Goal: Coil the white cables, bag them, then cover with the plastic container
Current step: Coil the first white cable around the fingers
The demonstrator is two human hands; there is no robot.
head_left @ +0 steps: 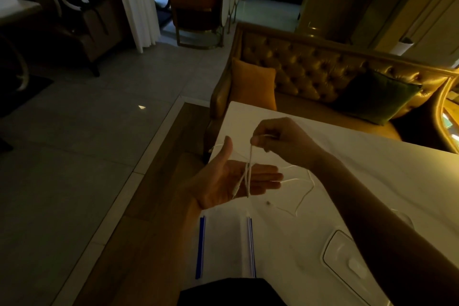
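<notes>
My left hand (231,179) is held flat, palm up, over the near left corner of the white table (372,169). A thin white cable (248,174) hangs across that palm in doubled strands. My right hand (275,139) pinches the cable's top just above the palm. The rest of the cable trails loosely on the table to the right of my left hand. Two clear zip bags with blue seal strips (226,246) lie flat near the table's front edge. A clear plastic container (345,253) sits under my right forearm, partly hidden.
A tufted gold sofa (310,69) with orange and green cushions stands behind the table. The table's left edge drops to a wood strip and grey tiled floor (87,144). Chairs and a white curtain stand farther back.
</notes>
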